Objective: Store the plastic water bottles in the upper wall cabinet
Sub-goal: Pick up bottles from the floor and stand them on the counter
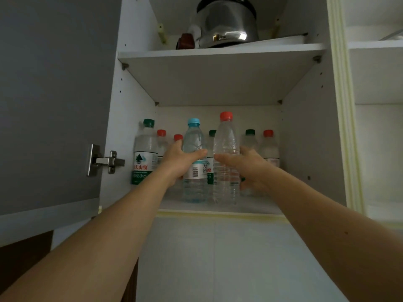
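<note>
Both my arms reach up into the open wall cabinet. My left hand grips a clear bottle with a light-blue cap, which stands on the lower shelf near its front edge. My right hand grips a taller clear bottle with a red cap right beside it, also standing on the shelf. Behind them stand several more bottles with green and red caps; the largest, green-capped with a green label, is at the left.
The grey cabinet door hangs open to the left on a metal hinge. On the upper shelf sit a steel pot and a small dark brown object. A second open white compartment lies to the right.
</note>
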`<control>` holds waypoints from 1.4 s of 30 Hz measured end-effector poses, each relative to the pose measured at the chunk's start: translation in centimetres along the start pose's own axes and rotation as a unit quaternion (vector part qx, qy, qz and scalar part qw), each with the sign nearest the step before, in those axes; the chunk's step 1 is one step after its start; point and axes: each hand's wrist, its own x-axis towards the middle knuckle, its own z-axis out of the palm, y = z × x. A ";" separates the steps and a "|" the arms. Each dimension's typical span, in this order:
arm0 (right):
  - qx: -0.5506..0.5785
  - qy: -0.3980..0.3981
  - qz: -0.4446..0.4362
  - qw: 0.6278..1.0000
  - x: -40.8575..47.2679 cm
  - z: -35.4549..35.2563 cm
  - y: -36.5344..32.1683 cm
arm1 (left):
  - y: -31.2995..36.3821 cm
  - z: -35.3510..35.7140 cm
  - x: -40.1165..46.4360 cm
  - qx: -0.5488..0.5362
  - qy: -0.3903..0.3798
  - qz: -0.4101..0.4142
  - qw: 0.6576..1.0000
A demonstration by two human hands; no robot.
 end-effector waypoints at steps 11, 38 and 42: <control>-0.059 0.000 -0.054 0.997 -3.6 0.4 -0.2 | 1.2 -1.3 -4.0 0.108 0.025 0.019 0.994; -0.324 0.148 0.049 0.933 -46.1 -10.6 5.9 | 6.3 12.2 -39.3 0.012 -0.088 0.151 0.985; -0.303 0.119 0.088 0.941 -53.1 -13.6 11.4 | 4.4 18.5 -47.1 -0.002 -0.174 0.117 0.978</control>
